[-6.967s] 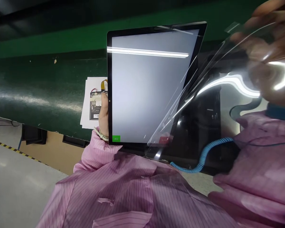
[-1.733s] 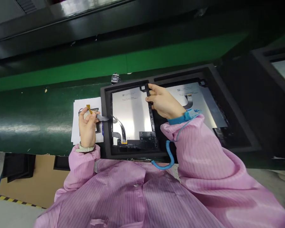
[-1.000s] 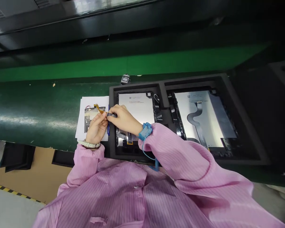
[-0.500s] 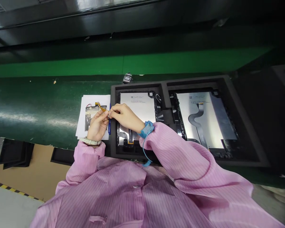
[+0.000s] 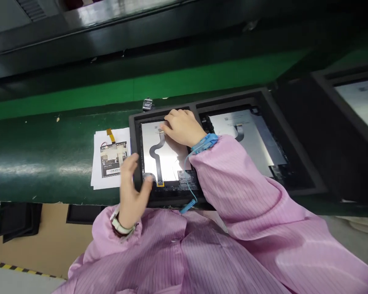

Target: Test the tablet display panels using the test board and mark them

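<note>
My left hand is held open, thumb and fingers apart, by the left edge of the dark foam tray. Thumb and fingertips of my right hand are spread over the upper part of a silvery panel lying in the tray's left recess. Close to that thumb is the top end of a dark, curved flex cable that runs down the panel. On white paper sheets to the left lies a small circuit assembly with tape, a barcode label and an orange flex tail.
A second silvery panel sits in the tray's right recess. Another tray with a panel stands at the far right. A small metal counter-like device rests behind the tray. A blue coiled cord hangs from my right wristband.
My hands have parted from the orange flex tail. My right hand has moved right onto the panel, and my left hand has come down and opened. The view has shifted right.
</note>
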